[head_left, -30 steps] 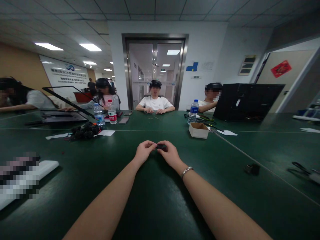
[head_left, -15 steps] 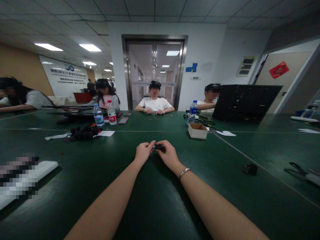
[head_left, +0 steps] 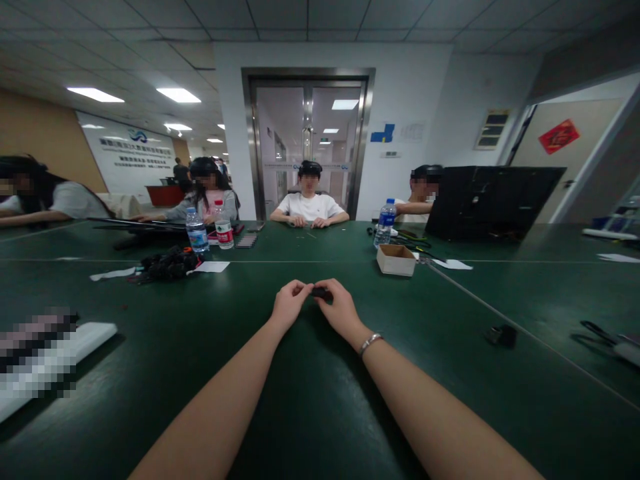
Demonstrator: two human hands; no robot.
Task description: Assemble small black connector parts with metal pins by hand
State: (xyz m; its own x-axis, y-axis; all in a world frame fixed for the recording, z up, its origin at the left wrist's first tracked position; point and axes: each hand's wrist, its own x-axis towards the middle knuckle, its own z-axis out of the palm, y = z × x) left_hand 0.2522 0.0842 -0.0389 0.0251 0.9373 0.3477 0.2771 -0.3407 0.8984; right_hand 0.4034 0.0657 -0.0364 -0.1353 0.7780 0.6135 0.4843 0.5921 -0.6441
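Above the green table, a small black object is pinched between my two hands. My left hand has its thumb and fingers closed at the left end of it. At the other end, my right hand grips it between thumb and fingers. The fingers cover part of the object, and its details are too small to make out. A silver bracelet is on my right wrist.
An open cardboard box and a water bottle stand ahead to the right. A black bundle and two bottles are ahead to the left. A black item lies right. A white object lies left. People sit across.
My left fingertips have shifted slightly to the right along the black object, covering its left end. My right hand has barely moved.
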